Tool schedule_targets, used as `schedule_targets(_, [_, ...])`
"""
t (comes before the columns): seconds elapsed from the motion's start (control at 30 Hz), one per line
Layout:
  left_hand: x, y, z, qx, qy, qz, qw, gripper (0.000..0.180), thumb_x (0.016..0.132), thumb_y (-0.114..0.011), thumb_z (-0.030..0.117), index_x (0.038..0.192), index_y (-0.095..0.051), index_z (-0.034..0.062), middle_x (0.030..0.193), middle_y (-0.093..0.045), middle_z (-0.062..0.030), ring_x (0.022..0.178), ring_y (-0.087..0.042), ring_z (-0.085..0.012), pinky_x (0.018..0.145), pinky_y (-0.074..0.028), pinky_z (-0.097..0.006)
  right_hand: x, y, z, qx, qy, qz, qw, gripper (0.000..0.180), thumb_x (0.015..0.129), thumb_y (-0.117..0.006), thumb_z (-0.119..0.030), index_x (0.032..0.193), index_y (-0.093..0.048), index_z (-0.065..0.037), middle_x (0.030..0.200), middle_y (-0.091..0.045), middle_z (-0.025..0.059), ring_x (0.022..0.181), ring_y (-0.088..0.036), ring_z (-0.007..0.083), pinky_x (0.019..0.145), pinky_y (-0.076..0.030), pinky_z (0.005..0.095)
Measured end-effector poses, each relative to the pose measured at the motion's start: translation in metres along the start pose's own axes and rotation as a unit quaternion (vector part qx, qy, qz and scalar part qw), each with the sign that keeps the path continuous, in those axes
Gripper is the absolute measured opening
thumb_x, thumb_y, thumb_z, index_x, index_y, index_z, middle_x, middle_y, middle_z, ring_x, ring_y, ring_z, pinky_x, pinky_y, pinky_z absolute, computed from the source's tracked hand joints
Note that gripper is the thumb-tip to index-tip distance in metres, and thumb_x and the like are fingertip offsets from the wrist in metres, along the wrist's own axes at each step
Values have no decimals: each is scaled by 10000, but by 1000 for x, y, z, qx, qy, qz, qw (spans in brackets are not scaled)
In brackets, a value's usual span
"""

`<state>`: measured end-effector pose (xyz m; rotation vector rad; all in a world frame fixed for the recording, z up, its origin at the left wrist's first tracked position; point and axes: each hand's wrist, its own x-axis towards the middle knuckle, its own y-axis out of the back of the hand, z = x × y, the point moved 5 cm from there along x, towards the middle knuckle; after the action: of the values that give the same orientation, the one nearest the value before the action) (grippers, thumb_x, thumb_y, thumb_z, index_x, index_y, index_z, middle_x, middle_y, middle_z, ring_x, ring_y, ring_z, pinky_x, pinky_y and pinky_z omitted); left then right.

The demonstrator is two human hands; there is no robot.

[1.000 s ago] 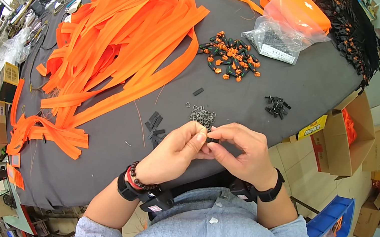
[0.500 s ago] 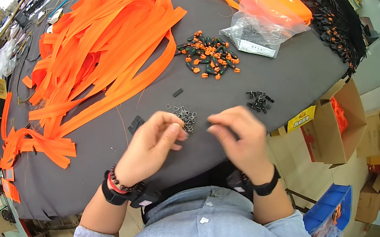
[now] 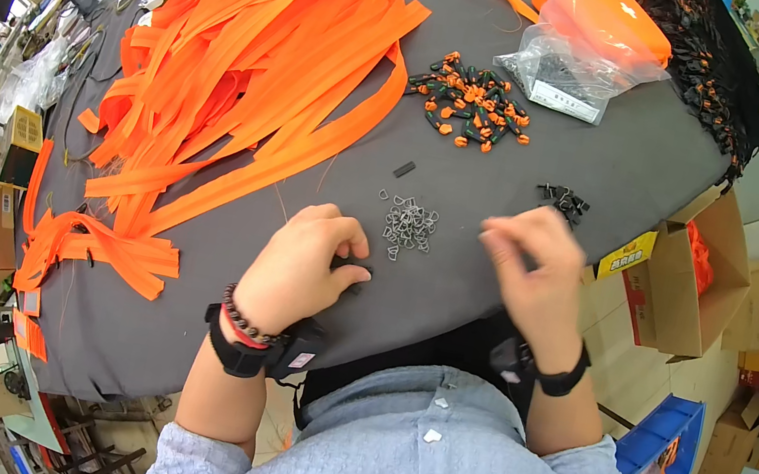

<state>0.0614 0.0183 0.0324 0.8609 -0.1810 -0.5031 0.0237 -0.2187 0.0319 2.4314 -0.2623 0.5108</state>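
Observation:
On the grey cloth, my left hand (image 3: pixel 306 260) rests with its fingers curled and the thumb bent toward them. A dark bit shows by its fingertips, too small to name. My right hand (image 3: pixel 540 278) is raised over the front of the table, its thumb and fingers drawn together in a slightly blurred pinch; what they hold, if anything, cannot be made out. Between the hands lies a pile of small metal rings (image 3: pixel 410 225). A short black strip (image 3: pixel 404 169) lies just beyond it. Small black clips (image 3: pixel 563 202) are heaped beyond my right hand.
Long orange straps (image 3: pixel 254 83) cover the table's left side. Farther back are black-and-orange pieces (image 3: pixel 472 101), a clear plastic bag (image 3: pixel 571 73) and an orange pouch (image 3: pixel 606 18). An open cardboard box (image 3: pixel 686 281) and a blue bin (image 3: pixel 664 439) stand off the right edge.
My hands have moved apart, with the left lowered to the cloth beside the metal rings and the right shifted rightward. The whole view has shifted, so the table contents appear farther right.

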Motion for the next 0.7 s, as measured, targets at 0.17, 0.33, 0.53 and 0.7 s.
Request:
schedule_targets(0.17, [2,-14,-5,-15,-25,-5,1000,119,773,-735,27,851,-645,19,772,-557,-82,732,-573,-237,660,-475,-338,-14,-47,-23,37,17,-112,993,128,810,-722,-90,926,-687,-49,840,-610,56,843,-596,246,806,-444,349])
schedule_targets(0.33, [6,-13,3,-228,81,-47,969,96,863,-683,11,926,-611,-2,864,-647,-47,730,-608,-113,643,-479,-262,-15,-58,-30,237,-81,-134,959,160,837,-696,-11,995,-676,-13,898,-664,70,784,-647,162,698,-509,268])
schedule_targets(0.53, [8,-21,6,-411,79,4,908,88,896,-642,6,979,-624,-15,873,-688,-57,776,-631,-99,694,-499,-230,-20,-58,-11,296,-127,-83,943,183,865,-674,10,1048,-681,6,887,-691,51,786,-635,82,697,-503,227])
schedule_targets(0.7, [14,-13,-5,-82,8,119,989,140,834,-676,-6,972,-657,2,931,-667,-93,788,-638,-200,747,-514,-289,-16,-44,2,344,-171,-42,922,140,886,-647,32,1023,-678,25,885,-679,32,771,-629,69,692,-504,207])
